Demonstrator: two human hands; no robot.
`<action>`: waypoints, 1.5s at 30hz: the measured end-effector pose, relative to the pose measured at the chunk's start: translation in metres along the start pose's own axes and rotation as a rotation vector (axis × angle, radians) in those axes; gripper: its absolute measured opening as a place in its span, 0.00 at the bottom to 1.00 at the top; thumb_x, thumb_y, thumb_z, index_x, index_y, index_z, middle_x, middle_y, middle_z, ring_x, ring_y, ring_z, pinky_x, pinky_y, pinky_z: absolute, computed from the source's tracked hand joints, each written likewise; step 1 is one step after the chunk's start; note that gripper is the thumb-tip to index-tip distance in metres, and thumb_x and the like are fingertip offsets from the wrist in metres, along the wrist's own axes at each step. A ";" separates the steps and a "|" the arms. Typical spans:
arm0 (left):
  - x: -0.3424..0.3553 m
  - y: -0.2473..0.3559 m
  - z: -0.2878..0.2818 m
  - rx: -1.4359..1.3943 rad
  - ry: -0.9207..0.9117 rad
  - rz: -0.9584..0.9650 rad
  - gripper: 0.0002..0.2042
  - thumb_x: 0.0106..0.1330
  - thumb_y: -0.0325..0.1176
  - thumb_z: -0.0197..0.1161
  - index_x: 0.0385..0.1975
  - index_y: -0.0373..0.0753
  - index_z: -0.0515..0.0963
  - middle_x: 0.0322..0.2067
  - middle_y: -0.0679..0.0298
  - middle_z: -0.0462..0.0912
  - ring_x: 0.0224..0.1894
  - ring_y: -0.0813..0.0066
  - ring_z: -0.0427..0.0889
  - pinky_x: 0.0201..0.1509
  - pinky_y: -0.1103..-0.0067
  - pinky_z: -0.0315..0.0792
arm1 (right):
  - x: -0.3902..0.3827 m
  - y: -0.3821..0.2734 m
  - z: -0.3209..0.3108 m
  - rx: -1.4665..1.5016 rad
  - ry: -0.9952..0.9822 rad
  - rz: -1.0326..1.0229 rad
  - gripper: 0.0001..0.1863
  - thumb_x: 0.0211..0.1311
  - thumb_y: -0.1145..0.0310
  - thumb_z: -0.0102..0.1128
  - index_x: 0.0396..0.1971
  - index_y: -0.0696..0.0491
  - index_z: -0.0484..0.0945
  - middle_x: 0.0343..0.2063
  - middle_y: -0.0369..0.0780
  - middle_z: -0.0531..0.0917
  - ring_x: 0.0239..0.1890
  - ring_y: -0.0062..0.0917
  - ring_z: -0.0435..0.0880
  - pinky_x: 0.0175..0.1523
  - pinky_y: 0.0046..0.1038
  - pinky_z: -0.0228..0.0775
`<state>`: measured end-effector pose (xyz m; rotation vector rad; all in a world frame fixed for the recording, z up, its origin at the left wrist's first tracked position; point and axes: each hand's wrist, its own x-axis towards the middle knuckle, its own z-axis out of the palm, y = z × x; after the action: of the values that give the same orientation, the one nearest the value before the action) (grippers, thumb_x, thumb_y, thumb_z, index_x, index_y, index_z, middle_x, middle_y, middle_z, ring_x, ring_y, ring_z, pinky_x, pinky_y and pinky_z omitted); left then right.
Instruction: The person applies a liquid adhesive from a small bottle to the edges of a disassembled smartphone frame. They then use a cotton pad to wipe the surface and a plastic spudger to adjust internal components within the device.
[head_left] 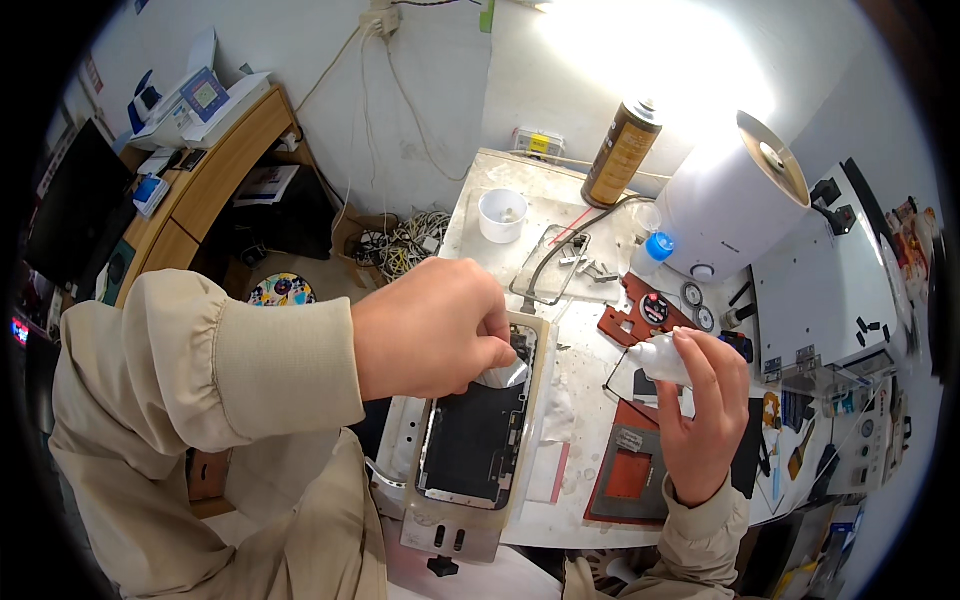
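Note:
A phone screen assembly (468, 442), dark-backed with a metal frame, lies in a pale metal holding fixture (436, 522) at the table's near left. Over its upper end is my left hand (440, 325), fingers closed on a thin, clear plastic sheet (512, 376) that touches or hovers just above the screen; I cannot tell which. My right hand (705, 405) grips a small white squeeze bottle (660, 358) with a fine nozzle pointing left, to the right of the fixture. Below the bottle, a red and grey pad (625, 470) rests on the table.
A white cup (502, 215), a brown spray can (622, 150) and a large white cylindrical device (725, 205) stand at the back. Near them are a blue-capped bottle (654, 250) and a red-brown fixture plate (633, 312). Tools crowd the right; cables (405, 240) pile up beyond the table's left edge.

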<state>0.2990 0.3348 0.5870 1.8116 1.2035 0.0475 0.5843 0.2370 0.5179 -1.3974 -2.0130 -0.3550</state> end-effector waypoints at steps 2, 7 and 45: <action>0.000 0.001 0.000 -0.013 -0.002 -0.019 0.09 0.69 0.30 0.71 0.36 0.27 0.85 0.24 0.57 0.88 0.20 0.77 0.85 0.26 0.78 0.77 | -0.001 0.000 0.000 -0.005 -0.003 0.003 0.31 0.47 0.86 0.70 0.56 0.55 0.83 0.52 0.43 0.84 0.54 0.41 0.83 0.57 0.41 0.80; 0.001 0.000 0.002 -0.032 0.012 -0.016 0.10 0.69 0.30 0.71 0.35 0.27 0.86 0.23 0.58 0.87 0.20 0.79 0.84 0.25 0.80 0.76 | -0.003 0.000 0.001 -0.008 -0.006 0.004 0.32 0.46 0.87 0.70 0.56 0.55 0.83 0.53 0.43 0.84 0.55 0.41 0.83 0.58 0.40 0.81; 0.001 -0.015 0.003 0.174 0.062 0.302 0.09 0.68 0.30 0.73 0.37 0.29 0.86 0.30 0.52 0.90 0.32 0.67 0.92 0.38 0.76 0.83 | -0.007 0.001 0.001 -0.019 0.020 0.008 0.32 0.45 0.87 0.70 0.56 0.56 0.83 0.52 0.44 0.84 0.53 0.42 0.84 0.55 0.41 0.80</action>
<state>0.2903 0.3350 0.5746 2.1468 0.9918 0.1770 0.5861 0.2327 0.5128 -1.4079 -1.9919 -0.3847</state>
